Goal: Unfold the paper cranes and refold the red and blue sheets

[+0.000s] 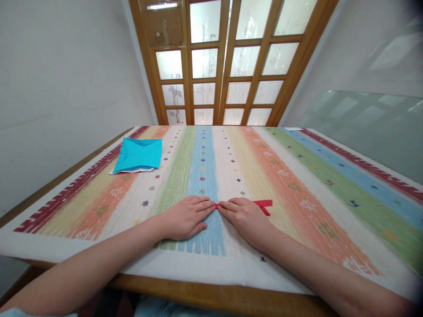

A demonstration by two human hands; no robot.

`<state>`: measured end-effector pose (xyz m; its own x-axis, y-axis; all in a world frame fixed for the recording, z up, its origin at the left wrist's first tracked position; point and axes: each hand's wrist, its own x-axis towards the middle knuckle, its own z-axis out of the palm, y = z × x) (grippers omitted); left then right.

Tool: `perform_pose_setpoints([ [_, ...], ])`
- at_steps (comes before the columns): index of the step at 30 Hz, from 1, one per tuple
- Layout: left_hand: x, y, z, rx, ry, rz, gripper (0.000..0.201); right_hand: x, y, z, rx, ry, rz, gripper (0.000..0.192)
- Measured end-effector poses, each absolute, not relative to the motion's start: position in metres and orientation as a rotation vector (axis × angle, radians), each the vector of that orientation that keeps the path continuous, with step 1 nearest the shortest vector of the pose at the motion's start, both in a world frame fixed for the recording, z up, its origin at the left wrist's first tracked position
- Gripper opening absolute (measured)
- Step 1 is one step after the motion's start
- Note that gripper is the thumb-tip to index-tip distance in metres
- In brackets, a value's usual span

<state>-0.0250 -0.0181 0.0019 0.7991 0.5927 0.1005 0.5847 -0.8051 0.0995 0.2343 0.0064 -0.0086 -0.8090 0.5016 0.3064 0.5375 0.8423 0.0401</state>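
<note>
A narrow folded strip of red paper (263, 204) lies on the tablecloth, mostly covered by my hands. Its two ends spread apart in a fork to the right of my right hand, and a small bit shows between my fingertips. My left hand (188, 217) rests flat with fingers stretched out and thumb apart, its fingertips touching the strip's left part. My right hand (246, 219) lies over the strip, fingers extended and side by side, pressing down on it. Its thumb is hidden. The two hands' fingertips nearly meet.
A stack of blue paper (140, 154) with white edges beneath lies at the left of the striped tablecloth (205, 264). A wooden table edge (198, 293) runs in front of me. Wood-framed glass doors (221, 61) stand beyond, and a glass panel (366, 127) leans at right.
</note>
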Motion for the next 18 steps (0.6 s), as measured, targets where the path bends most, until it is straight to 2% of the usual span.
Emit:
perform_pose_setpoints([
  [11,-0.021,-0.02,0.003,2.893,1.018,0.166,0.056,0.23,0.003,-0.004,-0.913,-2.628,-0.054,0.028],
  [18,-0.021,-0.021,0.001,2.906,1.023,0.163,0.056,0.227,-0.01,-0.016,-1.048,-2.64,-0.123,0.046],
])
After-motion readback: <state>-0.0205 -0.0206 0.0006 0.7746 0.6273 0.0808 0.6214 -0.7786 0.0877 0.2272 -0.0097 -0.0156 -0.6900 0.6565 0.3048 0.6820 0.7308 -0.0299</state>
